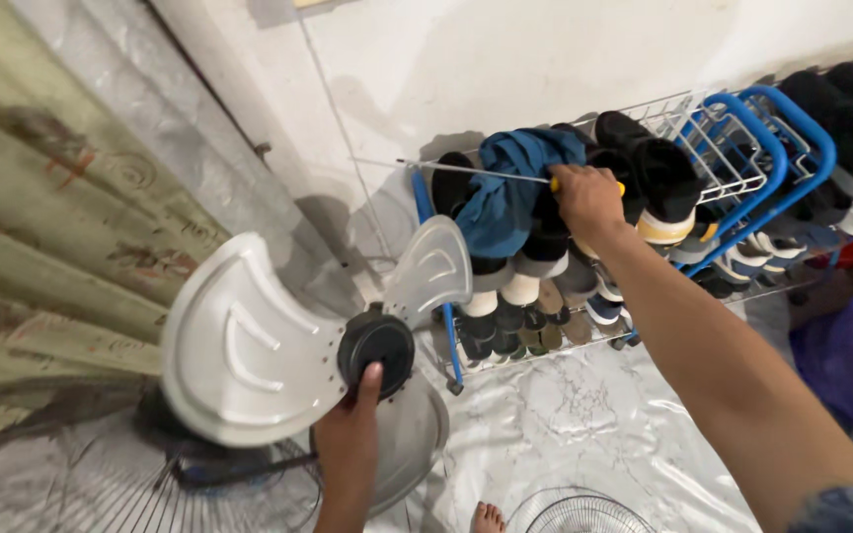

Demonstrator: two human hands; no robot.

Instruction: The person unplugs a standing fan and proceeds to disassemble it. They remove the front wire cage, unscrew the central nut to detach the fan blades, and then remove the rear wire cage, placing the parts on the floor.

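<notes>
Place: on pale marble floor (584, 415), by a white wall; shoe rack (742, 148) at 2 o'clock
Left hand (352, 434): at 6 o'clock, closed round the fan's black hub (375, 343), thumb on it
Blades (239, 345): pale grey, spreading from the hub toward 9 and 1 o'clock
Right hand (586, 197): at 1 o'clock, closed on a screwdriver (476, 172) with yellow handle; shaft points to 9 o'clock
Grille (575, 513): on the floor at 5 o'clock
Bag (851, 345): purple, at 3 o'clock; blue cloth (510, 188) on the shoes

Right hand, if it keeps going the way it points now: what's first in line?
Likely the blue cloth draped over the shoe rack. The right hand grips a yellow-handled screwdriver whose shaft points left across that cloth, toward the white wall. Depth is unclear.
</notes>
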